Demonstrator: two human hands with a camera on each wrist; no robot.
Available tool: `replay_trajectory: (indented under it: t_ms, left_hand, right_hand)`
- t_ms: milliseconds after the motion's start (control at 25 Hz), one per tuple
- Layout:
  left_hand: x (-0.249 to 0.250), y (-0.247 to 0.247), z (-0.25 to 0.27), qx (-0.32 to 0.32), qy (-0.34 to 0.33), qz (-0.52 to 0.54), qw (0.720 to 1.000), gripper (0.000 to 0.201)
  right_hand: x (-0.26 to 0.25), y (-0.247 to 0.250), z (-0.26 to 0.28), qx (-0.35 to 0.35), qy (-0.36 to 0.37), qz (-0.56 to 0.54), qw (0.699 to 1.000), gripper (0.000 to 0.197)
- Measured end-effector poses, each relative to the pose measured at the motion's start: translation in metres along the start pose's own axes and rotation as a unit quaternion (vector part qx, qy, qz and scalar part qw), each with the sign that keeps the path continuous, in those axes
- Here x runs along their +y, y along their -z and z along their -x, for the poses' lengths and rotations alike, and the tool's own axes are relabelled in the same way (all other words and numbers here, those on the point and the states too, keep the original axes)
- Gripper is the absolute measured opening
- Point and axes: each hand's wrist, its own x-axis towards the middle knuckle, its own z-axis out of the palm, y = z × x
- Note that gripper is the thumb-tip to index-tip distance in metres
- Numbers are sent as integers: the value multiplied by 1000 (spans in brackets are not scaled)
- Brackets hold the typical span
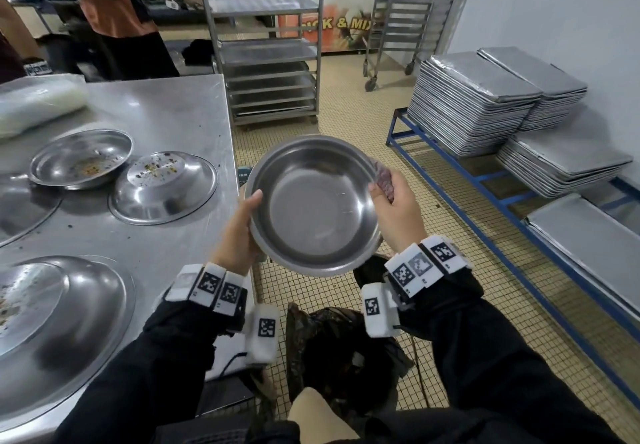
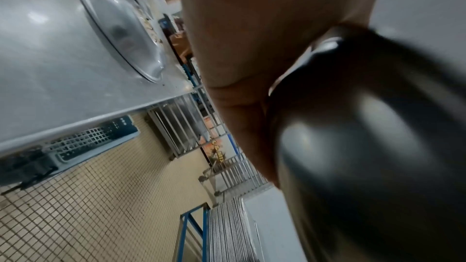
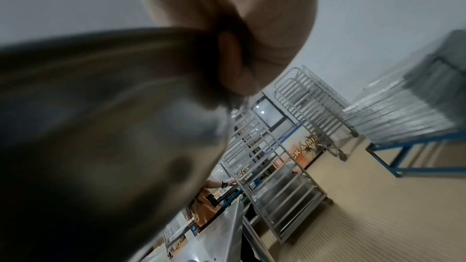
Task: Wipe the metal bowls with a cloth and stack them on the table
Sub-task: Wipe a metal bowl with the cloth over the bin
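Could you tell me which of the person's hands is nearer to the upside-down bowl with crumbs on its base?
The left. The left hand holds the held bowl's rim on the table side, just right of the upside-down bowl. The right hand grips the far rim with a cloth, farther away.

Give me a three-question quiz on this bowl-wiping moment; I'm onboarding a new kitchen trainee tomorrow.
1. True or false: the held bowl rests on the steel table.
2. Which hand holds the cloth against the bowl's rim? A) left hand B) right hand C) neither
3. Fill in: the upright dirty bowl and the overturned bowl both carry food ____.

Key:
1. False; both hands hold it in the air over the tiled floor, beside the table.
2. B; the left hand grips the opposite rim.
3. crumbs.
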Motion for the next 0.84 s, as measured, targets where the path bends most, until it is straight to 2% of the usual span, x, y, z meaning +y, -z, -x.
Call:
replay_trajectory:
  t_ms: [80, 160, 240, 360, 480, 560, 640, 720, 840]
  left_hand:
    - [10, 7, 1, -25, 9, 3, 1000, 59]
    - [10, 10, 2, 4, 12, 1, 1000, 44]
    - [4, 7, 2, 48, 14, -9, 999, 38]
    - [-4, -10, 2, 137, 4, -20, 990, 47]
    - [-14, -21, -4, 211, -20, -50, 976, 55]
    - [-22, -21, -8, 197, -27, -101, 975, 62]
    - [-26, -11, -11, 141, 3, -112, 984, 73]
    - [-26, 0, -11, 96, 25, -88, 991, 77]
    - [-18, 8, -9, 38, 17, -53, 998, 71]
  right_hand:
    - [-7, 4, -3, -70, 27, 42, 996, 26]
    - [-10, 2, -4, -72, 55, 60, 994, 27]
    - [-10, -1, -3, -29, 67, 52, 996, 28]
    - [-6, -15, 1, 59, 51, 12, 997, 26]
    - [-2, -42, 7, 115, 24, -37, 992, 29]
    - [1, -52, 8, 147, 6, -68, 987, 34]
    - [3, -47, 3, 149, -1, -66, 987, 35]
    - [2, -31, -4, 118, -1, -42, 992, 34]
    - [-1, -7, -17, 40, -9, 2, 999, 23]
